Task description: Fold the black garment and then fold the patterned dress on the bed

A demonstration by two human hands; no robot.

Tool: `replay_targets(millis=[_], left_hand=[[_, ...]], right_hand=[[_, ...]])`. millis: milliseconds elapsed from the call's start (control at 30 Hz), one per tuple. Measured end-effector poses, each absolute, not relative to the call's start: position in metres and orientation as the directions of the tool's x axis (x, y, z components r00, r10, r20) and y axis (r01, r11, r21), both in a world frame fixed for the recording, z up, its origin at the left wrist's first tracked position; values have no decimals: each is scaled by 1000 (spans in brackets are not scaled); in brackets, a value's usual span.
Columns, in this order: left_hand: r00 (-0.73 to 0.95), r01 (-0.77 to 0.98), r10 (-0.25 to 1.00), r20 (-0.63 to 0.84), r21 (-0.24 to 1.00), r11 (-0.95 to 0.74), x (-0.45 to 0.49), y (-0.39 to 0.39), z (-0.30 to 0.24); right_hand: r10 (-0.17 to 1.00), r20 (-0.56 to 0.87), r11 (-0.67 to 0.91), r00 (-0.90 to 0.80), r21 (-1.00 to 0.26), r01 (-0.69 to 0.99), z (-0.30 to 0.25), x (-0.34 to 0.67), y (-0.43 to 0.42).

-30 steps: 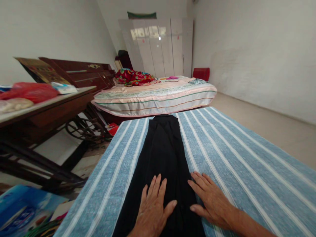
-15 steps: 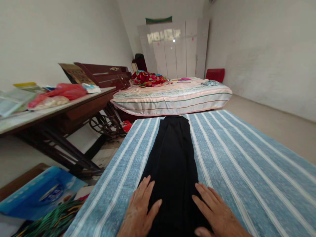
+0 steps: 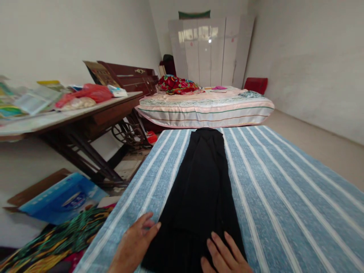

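Note:
A long black garment lies flat along the blue-and-white striped sheet, folded narrow and pointing away from me. My left hand rests at the garment's near left edge, fingers loosely bent, thumb touching the fabric. My right hand lies flat on the garment's near right part, fingers stretched out. Neither hand grips anything that I can see.
A dark wooden sewing table with bags and papers stands at the left. A blue box and green patterned cloth lie on the floor beside it. Beyond are a striped mattress, a white wardrobe and a red stool.
Both hands have slid back toward me along the black garment and apart, the left moving off to its left edge. The view has swung left.

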State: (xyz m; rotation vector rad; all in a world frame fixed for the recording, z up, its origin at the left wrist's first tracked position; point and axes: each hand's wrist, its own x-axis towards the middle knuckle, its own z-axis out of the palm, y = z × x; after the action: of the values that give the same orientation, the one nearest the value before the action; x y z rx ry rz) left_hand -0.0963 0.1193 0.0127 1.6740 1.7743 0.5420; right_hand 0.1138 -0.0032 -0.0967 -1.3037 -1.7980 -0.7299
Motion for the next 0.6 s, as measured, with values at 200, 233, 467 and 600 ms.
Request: replay_targets(millis=[200, 233, 467, 600], left_hand=[[97, 698, 962, -254, 707, 116, -99, 118, 10], [101, 690, 960, -259, 714, 120, -100, 117, 10], [150, 582, 916, -372, 782, 222, -91, 97, 11], [156, 535, 899, -410, 800, 272, -88, 90, 14]], right_hand=[[464, 848, 390, -255, 63, 918, -71, 124, -5], [463, 850, 385, -251, 62, 921, -70, 124, -5], [492, 815, 360, -306, 130, 924, -89, 121, -3], [555, 773, 348, -308, 121, 930, -90, 118, -6]])
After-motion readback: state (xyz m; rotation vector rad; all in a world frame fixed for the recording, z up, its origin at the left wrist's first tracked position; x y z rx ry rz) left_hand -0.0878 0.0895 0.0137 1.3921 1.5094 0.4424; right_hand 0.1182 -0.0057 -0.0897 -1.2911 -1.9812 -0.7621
